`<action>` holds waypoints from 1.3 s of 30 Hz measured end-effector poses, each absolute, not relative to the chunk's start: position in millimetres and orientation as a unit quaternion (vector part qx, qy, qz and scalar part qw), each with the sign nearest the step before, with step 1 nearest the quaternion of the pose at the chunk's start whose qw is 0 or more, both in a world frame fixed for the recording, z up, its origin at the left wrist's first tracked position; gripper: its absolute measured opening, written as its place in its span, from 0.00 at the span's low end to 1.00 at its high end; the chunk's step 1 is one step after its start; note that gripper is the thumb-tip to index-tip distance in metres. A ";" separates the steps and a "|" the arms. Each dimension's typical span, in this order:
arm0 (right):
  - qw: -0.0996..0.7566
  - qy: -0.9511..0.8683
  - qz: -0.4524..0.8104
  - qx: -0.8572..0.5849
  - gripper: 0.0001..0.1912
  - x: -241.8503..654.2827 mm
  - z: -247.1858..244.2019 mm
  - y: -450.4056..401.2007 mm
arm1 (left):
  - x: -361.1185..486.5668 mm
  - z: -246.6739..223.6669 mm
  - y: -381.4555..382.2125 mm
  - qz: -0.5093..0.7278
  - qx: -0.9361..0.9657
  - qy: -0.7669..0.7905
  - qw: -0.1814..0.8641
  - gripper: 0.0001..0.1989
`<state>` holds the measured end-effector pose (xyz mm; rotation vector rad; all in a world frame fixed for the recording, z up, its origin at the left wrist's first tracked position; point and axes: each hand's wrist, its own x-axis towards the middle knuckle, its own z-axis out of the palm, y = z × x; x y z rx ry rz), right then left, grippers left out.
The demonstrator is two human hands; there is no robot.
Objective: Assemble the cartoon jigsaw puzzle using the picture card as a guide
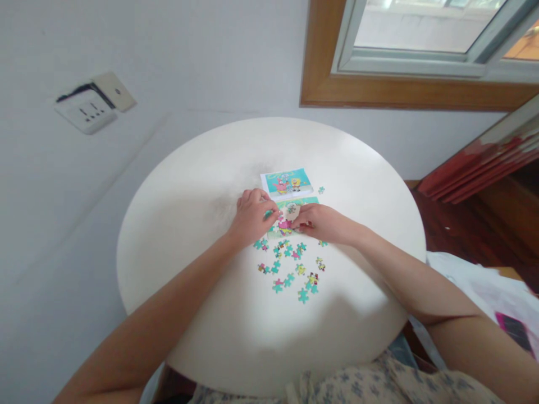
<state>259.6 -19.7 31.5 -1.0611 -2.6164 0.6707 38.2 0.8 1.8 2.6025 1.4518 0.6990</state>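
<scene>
A partly assembled jigsaw puzzle (pixel 285 226) lies on the table, with a pink figure in its middle and a pale bare area above it. At its left edge rests my left hand (pixel 255 212), fingers bent and thumb close to the forefinger; whatever they may hold is hidden. From the right, my right hand (pixel 320 222) reaches over the puzzle, its fingertips pinched on a puzzle piece beside the pink figure, mostly covered by the fingers. Several loose puzzle pieces (pixel 303 295) are scattered below the puzzle. Just above it is a picture card (pixel 288 182) with cartoon figures.
The round white table (pixel 177 202) stands against the wall. One loose piece (pixel 321 190) lies right of the card. A wall socket (pixel 86 109) is at left, a wood-framed window (pixel 320 84) at upper right. White plastic (pixel 467 280) and a red curtain (pixel 480 163) are at right.
</scene>
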 end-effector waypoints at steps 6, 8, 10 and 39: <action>0.123 -0.891 0.235 -0.368 0.12 259.3 31.8 -20.6 | 37.6 2.8 -0.6 0.220 0.851 0.473 0.052 0.08; 0.124 -0.890 0.235 -0.370 0.12 259.2 32.2 -20.9 | 37.9 2.7 -0.6 0.217 0.852 0.473 0.056 0.08; 0.123 -0.891 0.234 -0.369 0.12 259.1 32.7 -21.0 | 37.7 2.3 -0.6 0.216 0.853 0.472 0.056 0.08; 0.136 -0.893 0.247 -0.351 0.12 259.6 33.3 -21.1 | 27.9 16.0 -2.1 0.204 0.847 0.490 -0.018 0.07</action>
